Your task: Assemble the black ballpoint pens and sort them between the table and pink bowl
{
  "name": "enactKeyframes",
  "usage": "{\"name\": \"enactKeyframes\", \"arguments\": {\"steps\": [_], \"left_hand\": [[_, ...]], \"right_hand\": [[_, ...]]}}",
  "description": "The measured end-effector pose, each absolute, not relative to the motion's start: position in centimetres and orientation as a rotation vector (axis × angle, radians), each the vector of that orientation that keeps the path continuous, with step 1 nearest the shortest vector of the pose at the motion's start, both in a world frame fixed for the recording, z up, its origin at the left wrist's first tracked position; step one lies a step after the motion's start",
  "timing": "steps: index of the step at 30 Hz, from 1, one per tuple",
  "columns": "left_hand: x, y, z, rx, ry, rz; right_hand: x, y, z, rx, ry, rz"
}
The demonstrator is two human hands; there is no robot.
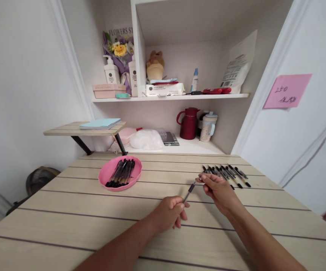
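My left hand point(172, 212) is closed around the lower part of a pen point(190, 189), which has a clear barrel and a black grip. The pen slants up to the right, its writing end pointing at my right hand point(216, 189). Thumb and fingertips of that hand are pinched right at the pen's tip; whatever lies between them is too small to make out. Behind my right hand, several pens point(230, 172) without caps lie in a row on the table. To the left, a pink scalloped tray point(103, 177) holds several black pens point(123, 171).
The slatted wooden table point(81, 222) carries a small raised shelf point(64, 130) with blue paper point(101, 123) on it. Behind stand a red jug point(189, 124), a tumbler point(207, 128) and a white plastic bag point(147, 139). A pink note point(288, 91) is on the right wall.
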State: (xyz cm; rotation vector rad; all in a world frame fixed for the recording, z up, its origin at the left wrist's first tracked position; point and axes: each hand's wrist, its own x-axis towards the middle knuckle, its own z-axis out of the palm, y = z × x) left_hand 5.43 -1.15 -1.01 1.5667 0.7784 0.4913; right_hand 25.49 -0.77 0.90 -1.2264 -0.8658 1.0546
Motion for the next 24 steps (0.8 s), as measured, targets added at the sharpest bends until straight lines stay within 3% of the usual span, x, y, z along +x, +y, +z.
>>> {"name": "enactKeyframes", "arguments": {"steps": [24], "left_hand": [[5.5, -1.4, -0.7, 1.633, 0.806, 0.471]], "right_hand": [[23.9, -1.8, 0.9, -1.219, -0.919, 1.061]]}}
